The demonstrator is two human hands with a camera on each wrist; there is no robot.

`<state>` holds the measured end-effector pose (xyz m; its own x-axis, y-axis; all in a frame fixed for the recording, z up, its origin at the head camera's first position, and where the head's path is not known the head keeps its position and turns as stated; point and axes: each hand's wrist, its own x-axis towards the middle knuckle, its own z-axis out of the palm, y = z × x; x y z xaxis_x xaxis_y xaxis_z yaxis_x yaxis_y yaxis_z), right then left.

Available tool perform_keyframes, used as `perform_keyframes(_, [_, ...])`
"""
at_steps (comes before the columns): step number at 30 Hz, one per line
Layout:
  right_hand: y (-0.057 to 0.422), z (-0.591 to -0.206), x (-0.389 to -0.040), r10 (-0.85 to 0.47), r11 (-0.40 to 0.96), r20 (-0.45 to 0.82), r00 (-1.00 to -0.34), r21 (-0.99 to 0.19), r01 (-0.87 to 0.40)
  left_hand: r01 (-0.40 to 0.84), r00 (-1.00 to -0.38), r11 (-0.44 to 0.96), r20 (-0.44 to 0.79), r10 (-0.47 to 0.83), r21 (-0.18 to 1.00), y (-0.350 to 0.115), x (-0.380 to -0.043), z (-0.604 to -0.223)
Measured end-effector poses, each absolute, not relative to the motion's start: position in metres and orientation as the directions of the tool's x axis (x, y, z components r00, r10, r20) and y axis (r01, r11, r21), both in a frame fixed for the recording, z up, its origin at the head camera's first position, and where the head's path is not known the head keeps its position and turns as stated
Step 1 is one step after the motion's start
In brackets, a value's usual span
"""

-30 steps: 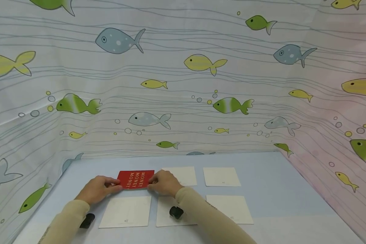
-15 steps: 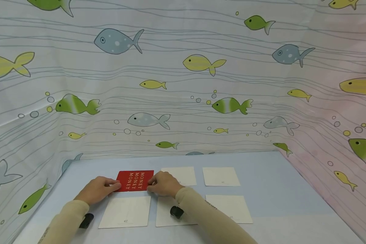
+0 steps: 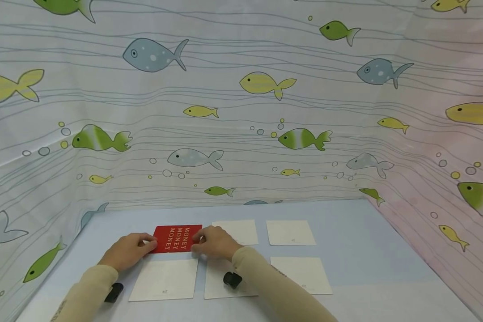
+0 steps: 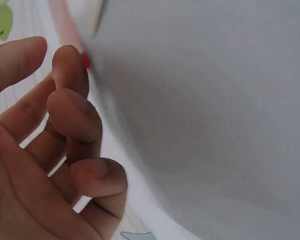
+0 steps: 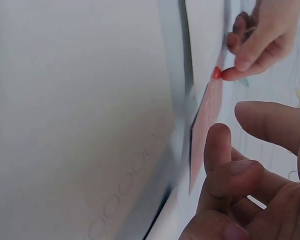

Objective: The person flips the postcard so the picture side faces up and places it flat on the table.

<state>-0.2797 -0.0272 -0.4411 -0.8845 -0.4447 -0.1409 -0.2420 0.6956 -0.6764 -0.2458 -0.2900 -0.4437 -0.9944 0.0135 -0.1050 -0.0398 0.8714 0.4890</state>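
A red card (image 3: 176,239) printed with the word MONEY in rows lies on the table at the back left in the head view. My left hand (image 3: 126,252) is at its left edge, an index fingertip touching the red, as the right wrist view shows. At the card's right edge is my right hand (image 3: 217,243), fingers loosely bent. Both wrist views show a gap between thumb and fingers, with nothing pinched. White cards lie around it: one (image 3: 165,279) in front, one (image 3: 241,231) partly behind my right hand, and one (image 3: 291,232) farther right.
Two more white cards, one (image 3: 221,286) under my right forearm and one (image 3: 306,273) to its right, lie in the front row. A fish-patterned curtain (image 3: 241,127) encloses the pale table (image 3: 366,250) at the back and sides.
The red card's near edge has come down, so it lies flat. My fingers and thumbs have loosened from its edges, the right hand shifting slightly left over the card.
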Motion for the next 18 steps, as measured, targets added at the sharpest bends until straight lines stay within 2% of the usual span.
perform_keyframes(10, [-0.006, -0.436, -0.282, -0.47, 0.652, -0.083, -0.879, -0.704, -0.282, 0.059, -0.998, 0.884, 0.05, 0.04, 0.463, -0.276, -0.247, -0.447])
perform_keyframes(18, [0.022, -0.434, -0.286, -0.481, 0.63, -0.01, -0.877, -0.699, -0.338, 0.112, -0.993, 0.866, 0.093, 0.076, 0.488, -0.244, -0.259, -0.441])
